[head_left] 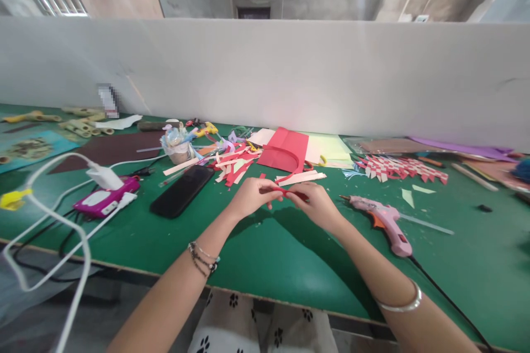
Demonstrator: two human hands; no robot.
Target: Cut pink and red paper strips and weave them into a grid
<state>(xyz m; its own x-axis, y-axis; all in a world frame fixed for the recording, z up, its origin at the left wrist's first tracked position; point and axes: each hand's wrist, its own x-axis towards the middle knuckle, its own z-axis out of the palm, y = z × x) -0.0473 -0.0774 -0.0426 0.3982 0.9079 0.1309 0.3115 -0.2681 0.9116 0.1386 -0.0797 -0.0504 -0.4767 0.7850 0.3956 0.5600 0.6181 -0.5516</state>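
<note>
My left hand (pixel 255 197) and my right hand (pixel 313 203) meet above the middle of the green table, fingertips nearly touching. Both pinch a narrow red paper strip (pixel 283 190), which seems to curve up behind the fingers; part of it is hidden by them. Just beyond my hands lie several cream paper strips (pixel 304 177) and a sheet of red paper (pixel 278 159). A pile of red and cream strips (pixel 237 168) sits past my left hand. A woven red-and-white paper piece (pixel 399 168) lies to the far right of my right hand.
A pink glue gun (pixel 385 220) with a cord lies right of my right forearm. A black phone (pixel 183 192) and a purple power strip (pixel 106 197) with white cables are on the left. A pale partition (pixel 265 74) stands along the table's back.
</note>
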